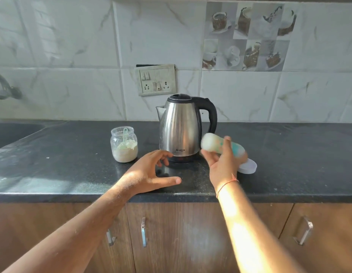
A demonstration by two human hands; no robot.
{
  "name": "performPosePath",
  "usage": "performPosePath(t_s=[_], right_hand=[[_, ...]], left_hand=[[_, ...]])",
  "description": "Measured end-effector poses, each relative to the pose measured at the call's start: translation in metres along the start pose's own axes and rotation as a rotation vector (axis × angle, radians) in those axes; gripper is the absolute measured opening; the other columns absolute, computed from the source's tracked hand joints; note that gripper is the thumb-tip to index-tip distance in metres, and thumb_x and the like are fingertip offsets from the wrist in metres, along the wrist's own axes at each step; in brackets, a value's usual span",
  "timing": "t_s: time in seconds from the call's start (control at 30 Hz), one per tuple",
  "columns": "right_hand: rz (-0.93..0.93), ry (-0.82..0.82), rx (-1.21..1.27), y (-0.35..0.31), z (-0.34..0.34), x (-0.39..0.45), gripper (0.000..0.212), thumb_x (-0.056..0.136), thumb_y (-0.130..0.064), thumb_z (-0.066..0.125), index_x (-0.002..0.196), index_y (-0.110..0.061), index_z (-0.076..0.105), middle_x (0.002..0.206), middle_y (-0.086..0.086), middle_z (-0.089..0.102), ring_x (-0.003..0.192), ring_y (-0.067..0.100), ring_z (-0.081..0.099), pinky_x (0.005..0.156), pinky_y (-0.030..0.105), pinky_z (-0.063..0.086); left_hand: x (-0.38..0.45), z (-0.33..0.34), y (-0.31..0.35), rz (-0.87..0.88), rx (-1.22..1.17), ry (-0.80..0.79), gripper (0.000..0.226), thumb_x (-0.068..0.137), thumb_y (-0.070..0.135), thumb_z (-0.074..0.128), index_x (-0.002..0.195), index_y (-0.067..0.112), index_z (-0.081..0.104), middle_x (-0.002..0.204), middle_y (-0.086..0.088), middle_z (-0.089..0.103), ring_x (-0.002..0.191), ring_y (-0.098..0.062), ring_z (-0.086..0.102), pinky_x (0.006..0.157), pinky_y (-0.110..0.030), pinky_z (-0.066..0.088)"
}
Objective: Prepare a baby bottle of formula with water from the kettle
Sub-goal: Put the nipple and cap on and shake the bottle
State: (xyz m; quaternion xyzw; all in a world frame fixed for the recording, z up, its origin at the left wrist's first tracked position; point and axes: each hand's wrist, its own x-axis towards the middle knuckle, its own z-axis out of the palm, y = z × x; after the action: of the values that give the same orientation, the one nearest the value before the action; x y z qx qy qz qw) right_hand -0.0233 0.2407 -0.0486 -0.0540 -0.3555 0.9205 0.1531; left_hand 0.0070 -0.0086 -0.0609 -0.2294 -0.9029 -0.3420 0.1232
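Black speckled stone tabletop (72, 174) under white marble wall tiles (72, 56). Steel kettle (180, 127) centre-far, powder jar (124, 144) left. Right hand (223, 160) grips tilted, blurred baby bottle (212, 144); left hand (149, 172) spread, fingers (167, 180) relaxed, empty.

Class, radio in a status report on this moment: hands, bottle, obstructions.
Left hand open, resting on black countertop. Right hand grips white-and-teal baby bottle, tilted beside steel kettle. Nothing blocking.
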Motion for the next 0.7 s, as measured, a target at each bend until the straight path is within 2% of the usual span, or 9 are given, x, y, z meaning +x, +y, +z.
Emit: performPosePath(t_s=[0.03, 0.13, 0.17, 0.27, 0.3, 0.4, 0.43, 0.57, 0.7], right_hand=[[0.027, 0.012, 0.035, -0.002, 0.001, 0.001, 0.064, 0.1, -0.032, 0.08, 0.15, -0.022, 0.041, 0.143, 0.018, 0.065, 0.105, 0.033, 0.081, 0.069, 0.052, 0.069], [0.095, -0.268, -0.341, 0.002, 0.004, -0.012, 0.061, 0.098, -0.027, 0.082, 0.147, -0.035, 0.046, 0.139, 0.016, 0.065, 0.104, 0.04, 0.08, 0.061, 0.053, 0.067], [0.085, -0.266, -0.375, 0.003, 0.007, -0.013, 0.061, 0.098, -0.026, 0.083, 0.146, -0.038, 0.046, 0.138, 0.015, 0.064, 0.105, 0.042, 0.079, 0.062, 0.054, 0.067], [-0.061, 0.043, -0.011, -0.001, 0.003, -0.004, 0.065, 0.099, -0.025, 0.081, 0.146, -0.034, 0.037, 0.143, 0.014, 0.056, 0.113, 0.043, 0.076, 0.069, 0.054, 0.068], [-0.053, 0.052, 0.005, -0.003, 0.004, -0.004, 0.065, 0.1, -0.025, 0.081, 0.146, -0.034, 0.036, 0.143, 0.015, 0.057, 0.113, 0.043, 0.076, 0.069, 0.055, 0.068], [0.091, -0.326, -0.425, 0.001, 0.006, -0.013, 0.063, 0.096, -0.024, 0.084, 0.144, -0.038, 0.047, 0.139, 0.018, 0.065, 0.104, 0.041, 0.08, 0.065, 0.055, 0.067], [0.114, -0.35, -0.46, 0.001, 0.007, -0.014, 0.064, 0.094, -0.024, 0.086, 0.144, -0.041, 0.049, 0.139, 0.018, 0.065, 0.104, 0.041, 0.08, 0.065, 0.056, 0.067], [-0.041, 0.021, -0.024, -0.001, 0.004, -0.005, 0.065, 0.1, -0.025, 0.081, 0.148, -0.031, 0.038, 0.143, 0.016, 0.058, 0.114, 0.043, 0.076, 0.069, 0.055, 0.068], [0.085, -0.284, -0.389, 0.0, 0.006, -0.016, 0.063, 0.098, -0.026, 0.083, 0.147, -0.038, 0.045, 0.139, 0.014, 0.062, 0.106, 0.039, 0.079, 0.065, 0.054, 0.067]], left_hand=[[0.0, 0.0, -0.001, 0.003, 0.005, 0.003, 0.102, 0.063, 0.101, 0.073, 0.145, 0.042, 0.059, 0.12, 0.025, 0.067, 0.115, 0.0, 0.064, 0.101, -0.035, 0.059], [0.0, 0.001, -0.002, 0.004, -0.011, 0.001, 0.094, 0.064, 0.1, 0.074, 0.141, 0.048, 0.058, 0.119, 0.023, 0.068, 0.114, -0.002, 0.064, 0.1, -0.036, 0.059], [0.001, 0.0, -0.002, 0.008, -0.009, 0.009, 0.093, 0.064, 0.1, 0.074, 0.14, 0.05, 0.057, 0.118, 0.023, 0.068, 0.114, -0.002, 0.064, 0.099, -0.035, 0.059], [0.001, -0.001, -0.001, -0.003, 0.0, -0.009, 0.098, 0.065, 0.1, 0.074, 0.145, 0.046, 0.056, 0.121, 0.025, 0.066, 0.115, 0.001, 0.062, 0.101, -0.033, 0.059], [0.001, 0.0, -0.002, -0.003, 0.003, -0.007, 0.099, 0.066, 0.099, 0.075, 0.146, 0.044, 0.056, 0.121, 0.025, 0.066, 0.115, 0.002, 0.062, 0.101, -0.033, 0.059], [0.001, 0.001, -0.004, -0.004, -0.01, 0.0, 0.097, 0.065, 0.097, 0.077, 0.143, 0.043, 0.059, 0.12, 0.023, 0.067, 0.113, -0.001, 0.064, 0.099, -0.035, 0.059], [0.002, 0.001, -0.004, -0.001, -0.005, 0.01, 0.096, 0.065, 0.097, 0.077, 0.142, 0.044, 0.059, 0.12, 0.022, 0.068, 0.113, -0.001, 0.064, 0.099, -0.035, 0.06], [0.001, -0.001, -0.002, -0.011, 0.003, -0.005, 0.099, 0.067, 0.097, 0.076, 0.147, 0.041, 0.058, 0.121, 0.024, 0.067, 0.115, 0.0, 0.063, 0.101, -0.031, 0.059], [0.001, 0.0, -0.002, -0.005, 0.001, -0.006, 0.1, 0.065, 0.098, 0.075, 0.146, 0.043, 0.058, 0.12, 0.024, 0.067, 0.114, 0.0, 0.063, 0.1, -0.031, 0.058]])
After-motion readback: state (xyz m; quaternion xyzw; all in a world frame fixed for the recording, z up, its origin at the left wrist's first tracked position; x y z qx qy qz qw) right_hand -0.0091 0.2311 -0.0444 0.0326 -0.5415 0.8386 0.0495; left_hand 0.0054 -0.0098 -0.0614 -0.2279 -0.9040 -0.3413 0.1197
